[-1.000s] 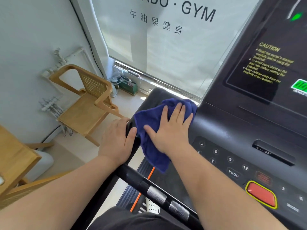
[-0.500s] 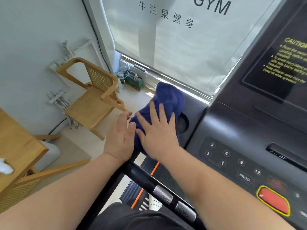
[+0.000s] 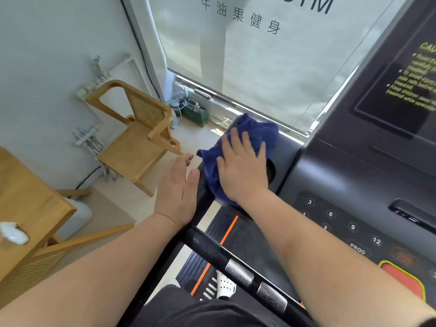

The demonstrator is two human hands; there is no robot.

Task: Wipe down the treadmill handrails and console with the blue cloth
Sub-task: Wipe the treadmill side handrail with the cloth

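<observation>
pressing blue cloth (image 3: pixel 257 135) w/ right hand (image 3: pixel 243 171), chair (image 3: pixel 136 138) nearby.

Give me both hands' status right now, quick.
Left hand: open, fingers straight, holding nothing, beside the handrail.
Right hand: open and flat, pressing the blue cloth onto the treadmill's corner.

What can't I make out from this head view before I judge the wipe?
- Cup recess: mostly hidden under the right hand and cloth.
- Console screen: cut by the right edge; the yellow caution text is blurred.
- Red button: partly behind the right forearm.
- Keypad: its right part runs out of frame.
- Left hand: open beside the rail; contact unclear.
</observation>
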